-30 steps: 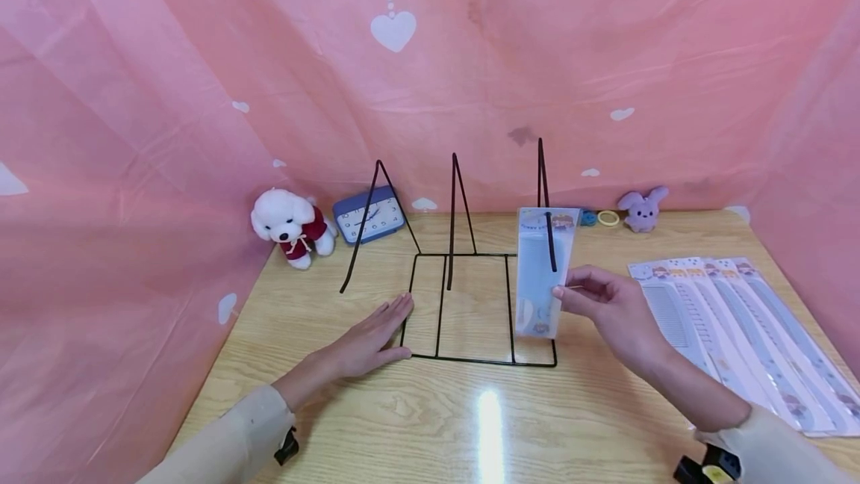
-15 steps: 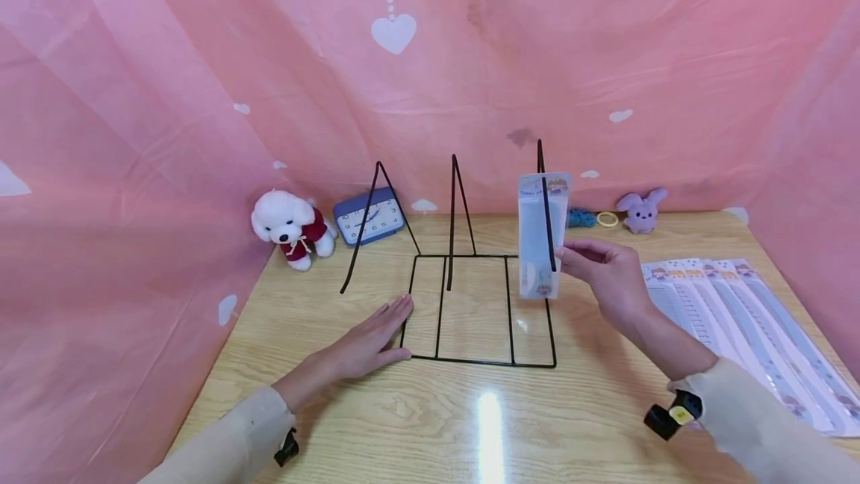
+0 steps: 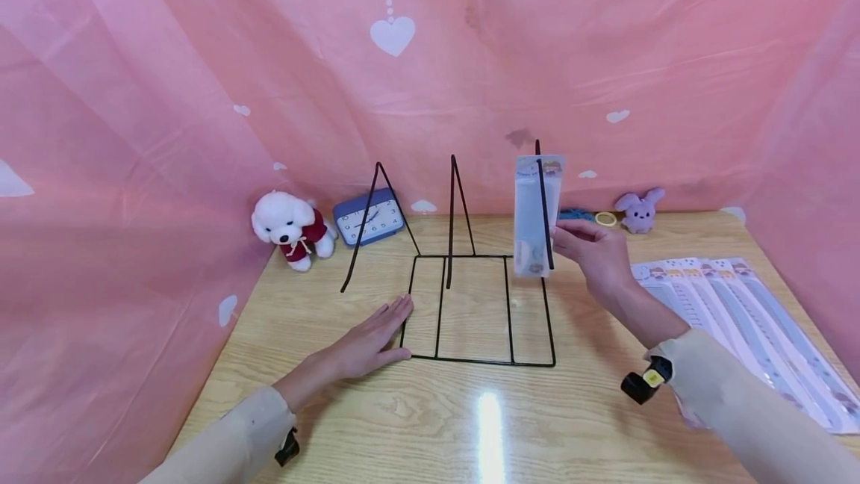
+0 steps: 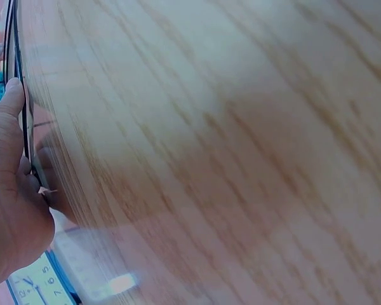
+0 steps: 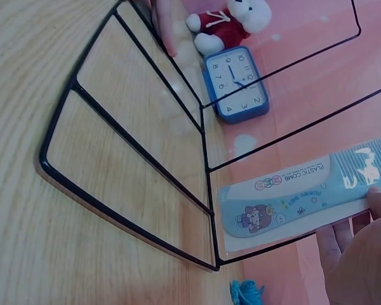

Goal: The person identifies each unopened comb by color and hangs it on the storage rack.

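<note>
A packaged plastic comb (image 3: 526, 222), light blue in a clear sleeve (image 5: 292, 194), hangs on the right-hand hook of a black wire rack (image 3: 484, 362). The hook passes through the top of the package, and its free end slopes down in front. My right hand (image 3: 594, 252) pinches the package by its right edge, thumb in front. On the left, my left hand (image 3: 372, 338) rests with straight fingers against the rack's base wire. The left wrist view shows this hand (image 4: 16, 197) at the wire, seen low along the wood.
Several more packaged combs (image 3: 732, 320) lie fanned on the table's right side. Along the back stand a white toy dog (image 3: 285, 222), a blue clock (image 3: 369, 216) and a purple plush bunny (image 3: 638, 209), with a yellow ring (image 3: 605, 219) nearby. Two other rack hooks carry nothing.
My right hand has moved up and back, sliding the comb package higher along the right hook. The left hand stays where it was on the rack.
</note>
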`<action>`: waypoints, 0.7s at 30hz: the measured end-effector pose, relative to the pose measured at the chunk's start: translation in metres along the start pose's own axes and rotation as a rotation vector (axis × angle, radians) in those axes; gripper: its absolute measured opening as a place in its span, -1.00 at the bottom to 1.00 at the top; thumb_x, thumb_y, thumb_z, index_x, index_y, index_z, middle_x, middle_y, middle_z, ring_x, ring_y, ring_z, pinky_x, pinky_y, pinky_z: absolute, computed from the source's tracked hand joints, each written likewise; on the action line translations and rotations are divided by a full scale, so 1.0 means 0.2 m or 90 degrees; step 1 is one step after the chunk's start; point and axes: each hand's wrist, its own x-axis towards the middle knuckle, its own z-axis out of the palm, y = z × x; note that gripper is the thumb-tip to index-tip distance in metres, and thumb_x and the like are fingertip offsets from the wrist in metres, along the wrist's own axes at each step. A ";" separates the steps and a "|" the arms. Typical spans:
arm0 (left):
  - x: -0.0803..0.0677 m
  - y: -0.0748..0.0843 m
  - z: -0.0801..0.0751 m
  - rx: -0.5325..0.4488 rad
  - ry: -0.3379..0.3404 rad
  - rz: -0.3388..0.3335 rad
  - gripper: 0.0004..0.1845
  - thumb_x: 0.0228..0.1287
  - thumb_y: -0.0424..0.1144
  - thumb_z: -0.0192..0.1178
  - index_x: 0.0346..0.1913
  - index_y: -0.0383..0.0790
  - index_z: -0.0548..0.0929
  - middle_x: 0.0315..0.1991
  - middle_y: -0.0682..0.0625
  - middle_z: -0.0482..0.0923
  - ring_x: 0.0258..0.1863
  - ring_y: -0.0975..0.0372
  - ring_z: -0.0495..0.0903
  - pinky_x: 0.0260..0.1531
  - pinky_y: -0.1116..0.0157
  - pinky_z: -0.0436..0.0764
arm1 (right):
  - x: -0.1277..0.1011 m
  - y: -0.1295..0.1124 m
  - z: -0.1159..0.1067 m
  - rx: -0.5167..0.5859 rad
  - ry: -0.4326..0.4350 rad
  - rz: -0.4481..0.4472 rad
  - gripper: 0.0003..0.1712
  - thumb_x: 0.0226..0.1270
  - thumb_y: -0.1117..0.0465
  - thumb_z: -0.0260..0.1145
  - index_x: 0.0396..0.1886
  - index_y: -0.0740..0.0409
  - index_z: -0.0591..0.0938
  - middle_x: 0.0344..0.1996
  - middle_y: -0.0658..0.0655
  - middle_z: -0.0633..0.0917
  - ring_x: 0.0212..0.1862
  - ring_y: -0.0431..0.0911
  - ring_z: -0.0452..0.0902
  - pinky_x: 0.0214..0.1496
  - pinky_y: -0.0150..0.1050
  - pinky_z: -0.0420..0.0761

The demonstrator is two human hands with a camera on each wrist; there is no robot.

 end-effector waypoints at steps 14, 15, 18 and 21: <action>0.00 0.01 -0.01 0.000 -0.002 0.006 -0.06 0.66 0.08 0.12 0.72 -0.34 -0.13 0.74 -0.23 -0.23 0.71 0.00 -0.19 0.66 0.04 -0.08 | 0.03 0.00 -0.09 0.003 -0.017 -0.037 -0.45 0.44 0.30 0.49 0.37 0.34 0.62 -0.06 -0.18 0.83 0.00 -0.36 0.74 0.11 -0.56 0.61; 0.00 0.01 -0.01 0.000 -0.001 0.007 -0.07 0.66 0.07 0.12 0.72 -0.35 -0.13 0.73 -0.23 -0.22 0.71 -0.01 -0.18 0.66 0.03 -0.07 | 0.03 0.00 -0.10 0.008 -0.020 -0.040 -0.43 0.44 0.31 0.48 0.40 0.34 0.60 -0.06 -0.17 0.84 0.01 -0.37 0.74 0.11 -0.57 0.61; 0.00 0.01 -0.01 0.002 0.000 0.008 -0.07 0.66 0.08 0.12 0.72 -0.35 -0.13 0.74 -0.23 -0.22 0.71 -0.01 -0.18 0.66 0.03 -0.06 | 0.02 -0.01 -0.17 0.022 -0.018 -0.051 -0.39 0.45 0.32 0.46 0.45 0.26 0.57 -0.04 -0.19 0.84 0.05 -0.39 0.72 0.10 -0.57 0.61; 0.00 0.01 -0.01 0.007 0.001 0.008 -0.07 0.65 0.08 0.12 0.72 -0.35 -0.12 0.73 -0.23 -0.22 0.71 -0.01 -0.17 0.65 0.03 -0.05 | 0.00 -0.01 -0.23 0.034 -0.025 -0.056 -0.32 0.45 0.32 0.46 0.52 0.19 0.51 0.02 -0.22 0.81 0.11 -0.43 0.68 0.10 -0.57 0.60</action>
